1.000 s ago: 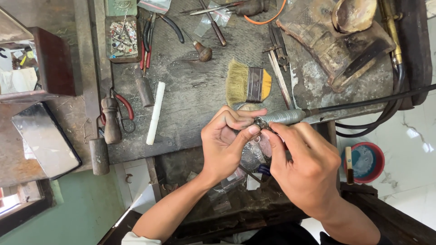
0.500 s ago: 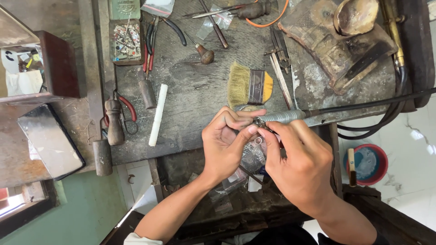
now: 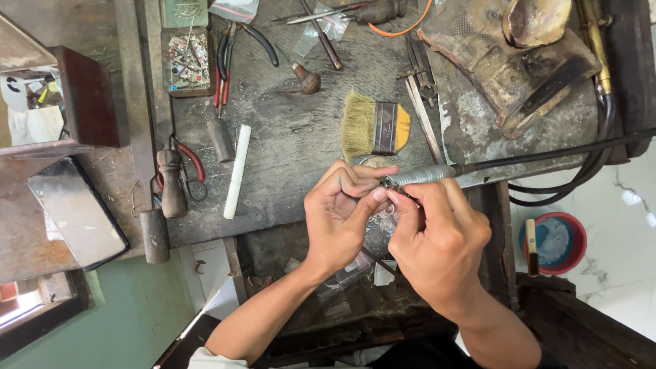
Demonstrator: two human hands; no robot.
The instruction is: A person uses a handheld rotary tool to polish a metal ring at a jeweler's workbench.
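The right hand (image 3: 441, 236) is gripping the rotary handpiece (image 3: 418, 176) while the left hand (image 3: 342, 215) is pinching a small ring (image 3: 389, 209); bracing both hands together would be steadying the tip.

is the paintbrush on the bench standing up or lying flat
Lying flat. The paintbrush rests on its side on the workbench, bristles pointing left, yellow handle to the right, just beyond the left hand.

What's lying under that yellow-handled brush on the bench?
The brush lies flat on the dusty grey bench top. A pale rounded thing pokes out at its lower edge; the rest is covered.
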